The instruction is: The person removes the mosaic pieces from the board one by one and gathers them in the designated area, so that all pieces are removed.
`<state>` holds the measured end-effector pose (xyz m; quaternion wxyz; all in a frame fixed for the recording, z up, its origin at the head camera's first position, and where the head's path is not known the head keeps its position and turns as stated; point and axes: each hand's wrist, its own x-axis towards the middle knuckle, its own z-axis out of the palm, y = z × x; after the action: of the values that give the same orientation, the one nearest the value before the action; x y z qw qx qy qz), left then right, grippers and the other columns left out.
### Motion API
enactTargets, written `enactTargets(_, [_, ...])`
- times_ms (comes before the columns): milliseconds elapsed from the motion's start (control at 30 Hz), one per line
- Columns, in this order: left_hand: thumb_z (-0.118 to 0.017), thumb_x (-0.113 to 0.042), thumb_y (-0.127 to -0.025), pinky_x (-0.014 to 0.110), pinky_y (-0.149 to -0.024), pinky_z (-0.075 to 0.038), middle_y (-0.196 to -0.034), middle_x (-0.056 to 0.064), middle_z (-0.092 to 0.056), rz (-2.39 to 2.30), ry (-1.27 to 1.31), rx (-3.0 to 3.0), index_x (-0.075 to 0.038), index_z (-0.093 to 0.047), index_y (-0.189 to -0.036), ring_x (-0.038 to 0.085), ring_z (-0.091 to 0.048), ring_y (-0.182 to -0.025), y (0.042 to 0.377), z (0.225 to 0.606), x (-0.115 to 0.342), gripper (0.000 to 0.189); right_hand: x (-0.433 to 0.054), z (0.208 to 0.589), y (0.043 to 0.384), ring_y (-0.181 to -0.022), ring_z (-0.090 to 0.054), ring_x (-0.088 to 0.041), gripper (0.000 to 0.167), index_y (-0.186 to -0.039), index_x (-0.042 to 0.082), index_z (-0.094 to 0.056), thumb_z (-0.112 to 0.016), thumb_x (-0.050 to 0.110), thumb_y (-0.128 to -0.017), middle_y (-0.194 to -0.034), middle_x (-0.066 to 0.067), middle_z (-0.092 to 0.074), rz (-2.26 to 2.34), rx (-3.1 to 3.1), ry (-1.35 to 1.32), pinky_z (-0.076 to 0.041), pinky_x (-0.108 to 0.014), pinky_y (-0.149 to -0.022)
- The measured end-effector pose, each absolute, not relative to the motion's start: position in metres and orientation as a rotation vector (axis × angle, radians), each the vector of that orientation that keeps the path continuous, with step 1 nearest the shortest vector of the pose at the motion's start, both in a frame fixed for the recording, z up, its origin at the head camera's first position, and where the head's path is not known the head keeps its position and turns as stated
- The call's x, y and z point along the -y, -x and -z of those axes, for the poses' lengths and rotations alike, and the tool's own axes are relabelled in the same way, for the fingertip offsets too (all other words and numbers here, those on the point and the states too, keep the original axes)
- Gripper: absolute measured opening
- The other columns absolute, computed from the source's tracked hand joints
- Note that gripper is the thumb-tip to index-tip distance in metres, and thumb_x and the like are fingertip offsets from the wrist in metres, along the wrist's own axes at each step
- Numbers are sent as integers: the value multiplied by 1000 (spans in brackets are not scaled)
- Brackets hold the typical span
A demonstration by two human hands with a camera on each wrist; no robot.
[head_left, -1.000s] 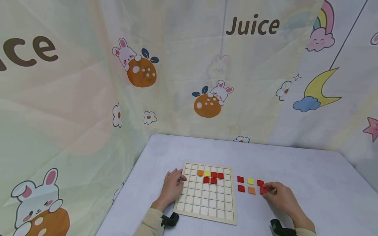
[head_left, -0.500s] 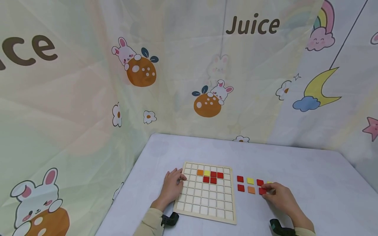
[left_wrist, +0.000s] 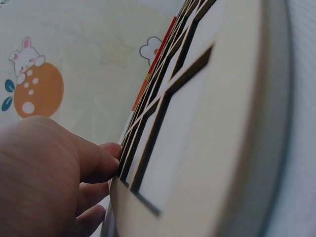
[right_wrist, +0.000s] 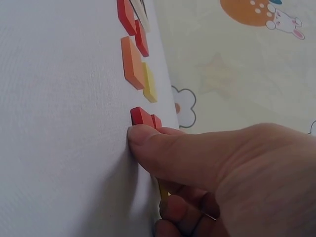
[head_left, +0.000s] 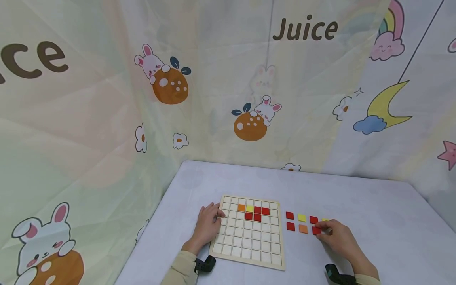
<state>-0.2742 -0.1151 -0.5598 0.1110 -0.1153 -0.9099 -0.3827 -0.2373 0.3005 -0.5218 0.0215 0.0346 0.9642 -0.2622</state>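
My left hand [head_left: 208,223] rests along the left edge of a pale wooden grid board [head_left: 249,266], fingertips right at its rim. In the left wrist view its fingers [left_wrist: 98,163] touch the frame beside the square cells. The board carries an orange tile [head_left: 241,208], a yellow tile [head_left: 249,208] and several red tiles [head_left: 257,217] in its upper rows. On the right, my right hand [head_left: 338,239] pinches a small square red tile [head_left: 316,230] between thumb and fingers, low over the table. The thumb [right_wrist: 168,153] covers part of this tile in the right wrist view.
Beside the board, two rows of loose tiles lie on the white table [head_left: 374,206]: red tiles [head_left: 290,226], yellow ones [head_left: 302,217] and an orange one [head_left: 303,229]. A yellow tile [head_left: 325,219] shows partly behind the right hand. A printed cloth [head_left: 213,118] hangs behind the table.
The red tile at the right fingertips has shifted slightly left and turned a little. Both hands otherwise stay almost where they were, and the tiles on the board are the same.
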Motion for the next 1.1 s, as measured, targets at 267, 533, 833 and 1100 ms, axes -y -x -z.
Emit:
enactTargets(267, [-58, -2, -89, 60, -117, -13, -139, 14, -54, 1139, 342, 2669, -20, -65, -90, 37, -38, -138, 274, 560, 116, 19, -300, 520, 237, -85, -54, -22, 35, -112, 0, -69, -79, 13, -81, -102, -12, -64, 801, -2967, -113, -53, -37, -72])
enactTargets(533, [-57, -2, -90, 58, -118, -12, -141, 14, -53, 1160, 328, 2687, -20, -65, -90, 36, -37, -139, 274, 558, 115, 20, -302, 521, 237, -87, -53, -23, 36, -114, 0, -68, -78, 13, -82, -103, -13, -64, 814, -2949, -122, -53, -37, -73])
enactTargets(833, [-57, -3, -90, 58, -118, -11, -141, 12, -54, 1150, 326, 2682, -21, -65, -91, 35, -37, -139, 276, 560, 116, 20, -302, 520, 238, -88, -53, -24, 36, -115, -1, -67, -77, 11, -83, -103, -13, -63, 840, -2933, -143, -54, -37, -73])
enactTargets(1100, [-57, -3, -90, 58, -118, -11, -141, 12, -54, 1152, 323, 2682, -21, -65, -90, 35, -37, -139, 275, 561, 116, 20, -301, 520, 237, -88, -54, -24, 36, -115, -2, -67, -77, 11, -82, -103, -14, -64, 846, -2931, -148, -55, -40, -75])
